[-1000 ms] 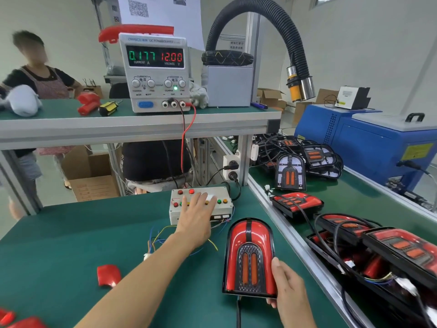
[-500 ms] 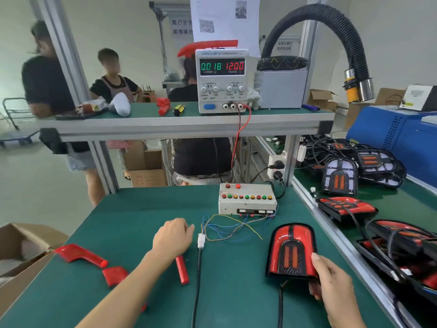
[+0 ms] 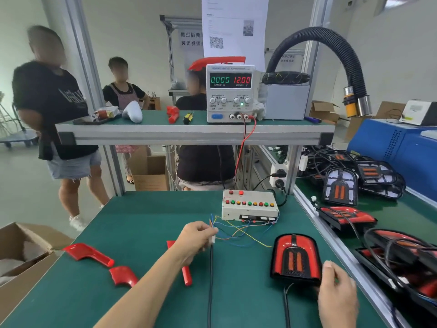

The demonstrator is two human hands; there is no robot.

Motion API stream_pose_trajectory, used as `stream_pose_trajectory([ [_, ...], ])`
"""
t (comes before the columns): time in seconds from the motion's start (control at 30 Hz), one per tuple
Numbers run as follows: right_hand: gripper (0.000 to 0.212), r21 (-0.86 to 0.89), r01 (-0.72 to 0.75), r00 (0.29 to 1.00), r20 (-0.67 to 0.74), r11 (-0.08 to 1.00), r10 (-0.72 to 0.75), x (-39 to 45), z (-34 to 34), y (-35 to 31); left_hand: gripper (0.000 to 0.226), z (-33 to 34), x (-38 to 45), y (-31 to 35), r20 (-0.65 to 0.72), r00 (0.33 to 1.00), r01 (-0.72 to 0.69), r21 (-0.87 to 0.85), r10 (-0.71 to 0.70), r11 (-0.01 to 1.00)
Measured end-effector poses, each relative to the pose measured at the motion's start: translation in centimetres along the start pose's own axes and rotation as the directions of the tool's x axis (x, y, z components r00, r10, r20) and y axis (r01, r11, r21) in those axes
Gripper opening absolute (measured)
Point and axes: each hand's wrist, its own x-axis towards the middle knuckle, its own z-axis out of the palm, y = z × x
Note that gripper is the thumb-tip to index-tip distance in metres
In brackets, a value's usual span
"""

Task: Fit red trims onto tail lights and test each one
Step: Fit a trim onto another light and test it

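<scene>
Left hand [image 3: 196, 237] pinching white connector [image 3: 212, 239]; right hand [image 3: 337, 292], fingers loose, beside tail light [image 3: 295, 256]. Best pulled by the plug, never the wires [image 3: 238, 230].

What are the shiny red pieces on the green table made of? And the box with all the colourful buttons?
The red trims look like glossy moulded plastic: smooth curved shapes with bright highlights. The button box seems to have a painted metal or hard plastic casing, off-white and matt, with scuffs along its edges; which one, the picture cannot settle. Its buttons look like coloured plastic.
</scene>
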Motion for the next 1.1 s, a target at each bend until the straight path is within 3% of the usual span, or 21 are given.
stream_pose_trajectory([
  [0.1, 0.059, 0.079, 0.104, 0.958, -0.278, 0.991, -0.078, -2.5, 0.3, -0.9, 0.022, 0.4, -0.6, 0.9, 0.156, 0.985, 0.102, -0.181, -0.074, 0.978],
  [0.17, 0.05, 0.052, 0.296, 0.911, -0.315, 0.954, -0.265, -5.1, 0.5, -1.7, 0.026, 1.1, -1.0, 1.1, 0.214, 0.972, 0.142, -0.227, -0.092, 0.963],
  [0.2, 0.034, 0.061, 0.365, 0.909, -0.24, 0.929, -0.341, -6.2, 0.9, -2.2, 0.028, 1.5, -1.2, 1.2, 0.241, 0.966, 0.155, -0.24, -0.095, 0.958],
  [0.27, 0.005, 0.076, 0.414, 0.903, 0.092, 0.907, -0.419, -7.1, 2.1, -3.6, 0.029, 2.4, -1.5, 1.4, 0.298, 0.95, 0.166, -0.24, -0.09, 0.957],
  [0.33, 0.026, -0.044, 0.464, 0.78, 0.493, 0.885, -0.385, -7.2, 4.2, -5.1, 0.029, 3.1, -1.9, 1.6, 0.334, 0.94, 0.147, -0.22, -0.067, 0.964],
  [0.4, 0.046, -0.191, 0.507, 0.707, 0.651, 0.841, -0.278, -6.9, 6.4, -7.2, 0.028, 3.6, -2.2, 1.9, 0.331, 0.943, 0.113, -0.193, -0.044, 0.975],
  [0.6, 0.024, -0.251, 0.529, 0.693, 0.679, 0.81, -0.242, -5.8, 9.3, -10.0, 0.03, 4.0, -2.2, 2.4, 0.211, 0.977, 0.058, -0.117, -0.032, 0.991],
  [0.7, 0.031, -0.13, 0.477, 0.672, 0.691, 0.869, -0.265, -5.5, 9.5, -9.7, 0.026, 3.3, -2.3, 2.5, 0.3, 0.951, 0.132, -0.171, -0.077, 0.976],
  [0.8, 0.041, 0.036, 0.311, 0.63, 0.74, 0.95, -0.235, -5.3, 9.4, -9.3, 0.028, 2.7, -2.3, 1.9, 0.403, 0.913, 0.158, -0.197, -0.067, 0.968],
  [0.9, 0.04, 0.123, 0.196, 0.637, 0.739, 0.973, -0.221, -5.5, 9.3, -9.2, 0.03, 2.6, -2.1, 1.5, 0.444, 0.891, 0.237, -0.269, -0.099, 0.934],
  [1.03, 0.042, 0.074, 0.36, 0.626, 0.72, 0.93, -0.3, -5.2, 9.2, -9.3, 0.025, 2.8, -1.7, 1.2, 0.419, 0.896, 0.321, -0.387, -0.145, 0.864],
  [1.1, 0.042, 0.079, 0.372, 0.612, 0.728, 0.925, -0.308, -5.0, 9.1, -9.3, 0.024, 3.0, -1.4, 1.1, 0.413, 0.898, 0.333, -0.407, -0.154, 0.851],
])
